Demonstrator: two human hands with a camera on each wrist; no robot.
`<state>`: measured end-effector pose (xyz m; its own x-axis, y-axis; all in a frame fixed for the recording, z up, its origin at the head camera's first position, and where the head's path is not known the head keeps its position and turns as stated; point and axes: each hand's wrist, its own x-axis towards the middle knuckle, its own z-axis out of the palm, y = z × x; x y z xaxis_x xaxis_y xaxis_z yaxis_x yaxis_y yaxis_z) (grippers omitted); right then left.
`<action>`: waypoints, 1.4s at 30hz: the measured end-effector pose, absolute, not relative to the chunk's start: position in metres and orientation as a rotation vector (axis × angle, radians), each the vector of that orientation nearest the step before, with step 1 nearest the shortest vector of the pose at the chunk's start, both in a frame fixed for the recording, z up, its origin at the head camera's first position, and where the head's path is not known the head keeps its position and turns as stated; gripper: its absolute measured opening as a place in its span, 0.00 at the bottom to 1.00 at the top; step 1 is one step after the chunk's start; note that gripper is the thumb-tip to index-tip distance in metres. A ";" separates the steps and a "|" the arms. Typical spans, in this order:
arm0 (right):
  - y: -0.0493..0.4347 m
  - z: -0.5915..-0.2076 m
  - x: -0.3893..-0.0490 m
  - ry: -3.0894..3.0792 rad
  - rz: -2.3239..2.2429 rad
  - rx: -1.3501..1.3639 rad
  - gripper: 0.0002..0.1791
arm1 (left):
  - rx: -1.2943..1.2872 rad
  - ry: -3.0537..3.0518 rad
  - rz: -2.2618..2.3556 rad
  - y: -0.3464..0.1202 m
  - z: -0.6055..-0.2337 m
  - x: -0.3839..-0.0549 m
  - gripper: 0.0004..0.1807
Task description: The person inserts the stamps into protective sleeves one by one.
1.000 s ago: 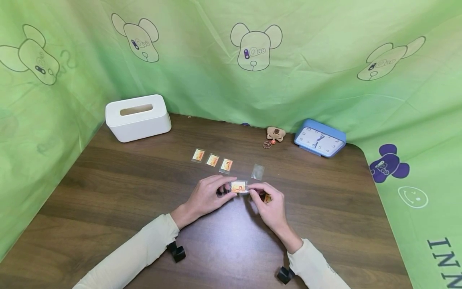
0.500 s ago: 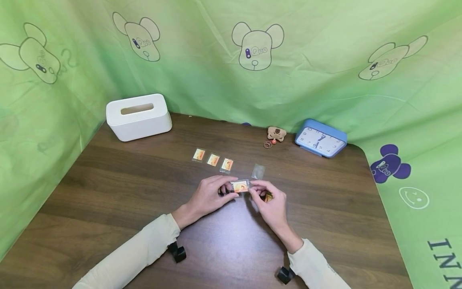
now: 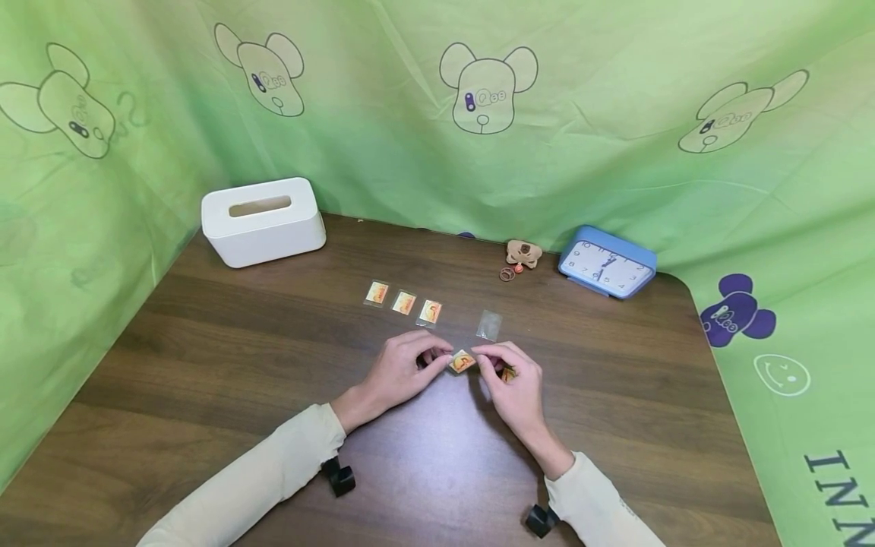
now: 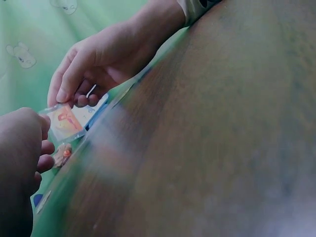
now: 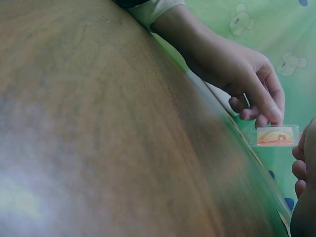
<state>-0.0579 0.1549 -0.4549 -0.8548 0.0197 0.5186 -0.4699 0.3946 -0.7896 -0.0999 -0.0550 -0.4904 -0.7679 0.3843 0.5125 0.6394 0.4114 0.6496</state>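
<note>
Over the middle of the table, both hands pinch a small stamp-like picture card (image 3: pixel 462 362) in a clear plastic sleeve. Its orange and yellow picture faces up, and it is turned cornerwise in the head view. The left hand (image 3: pixel 402 370) has thumb and fingertips at its left corner; the right hand (image 3: pixel 513 384) pinches the right corner. In the left wrist view the sleeved card (image 4: pixel 65 122) shows between the fingertips of both hands, as does the same card (image 5: pixel 275 137) in the right wrist view. Another yellow card (image 3: pixel 507 374) lies partly hidden beneath the right hand.
Beyond the hands lie three similar sleeved cards (image 3: pixel 403 304) in a row, and a clear sleeve (image 3: pixel 488 325) to their right. Along the back stand a white tissue box (image 3: pixel 263 224), a brown bear-shaped trinket (image 3: pixel 523 253) with small rings (image 3: pixel 506 274), and a blue clock (image 3: pixel 607 262). Green curtains enclose the table.
The sleeved card has turned from lying level across to cornerwise between the hands. The left hand has shifted slightly right; the right hand has hardly moved.
</note>
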 end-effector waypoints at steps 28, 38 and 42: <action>0.181 -0.464 -0.057 -2.280 1.386 0.339 0.13 | -0.784 -2.476 -1.070 -0.048 -0.490 -0.121 0.05; 0.215 -0.497 -0.064 -2.392 1.300 0.359 0.18 | -0.728 -2.466 -0.966 -0.042 -0.493 -0.131 0.07; 0.223 -0.495 -0.064 -2.443 1.262 0.369 0.16 | -0.669 -2.489 -0.939 -0.039 -0.492 -0.134 0.06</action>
